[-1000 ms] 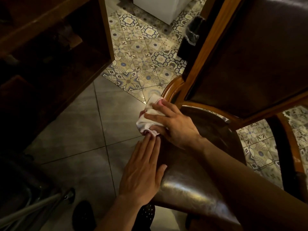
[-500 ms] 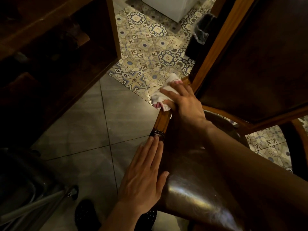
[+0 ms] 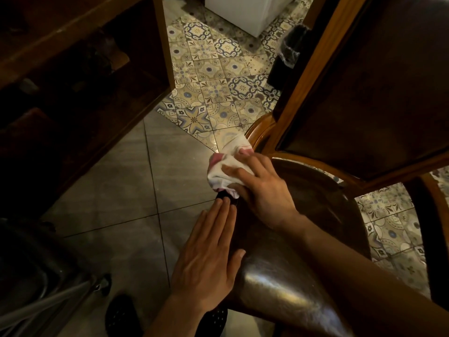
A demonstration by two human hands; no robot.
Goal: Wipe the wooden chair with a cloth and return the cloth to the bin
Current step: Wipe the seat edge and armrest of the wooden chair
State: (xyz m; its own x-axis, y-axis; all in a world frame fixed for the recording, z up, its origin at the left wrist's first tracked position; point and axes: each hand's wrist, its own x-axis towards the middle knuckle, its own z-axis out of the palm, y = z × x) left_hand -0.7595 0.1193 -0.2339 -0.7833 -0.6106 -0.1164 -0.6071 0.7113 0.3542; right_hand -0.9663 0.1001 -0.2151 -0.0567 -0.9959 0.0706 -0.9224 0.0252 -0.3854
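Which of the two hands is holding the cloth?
The right hand, pressing the white-and-pink cloth against the chair's armrest; the left hand lies flat and empty.

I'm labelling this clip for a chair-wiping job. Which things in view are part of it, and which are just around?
Part of the job:
wooden chair
cloth, gripped by the right hand
left hand, flat on the seat edge

Just around:
white box
dark cabinet
black shoe
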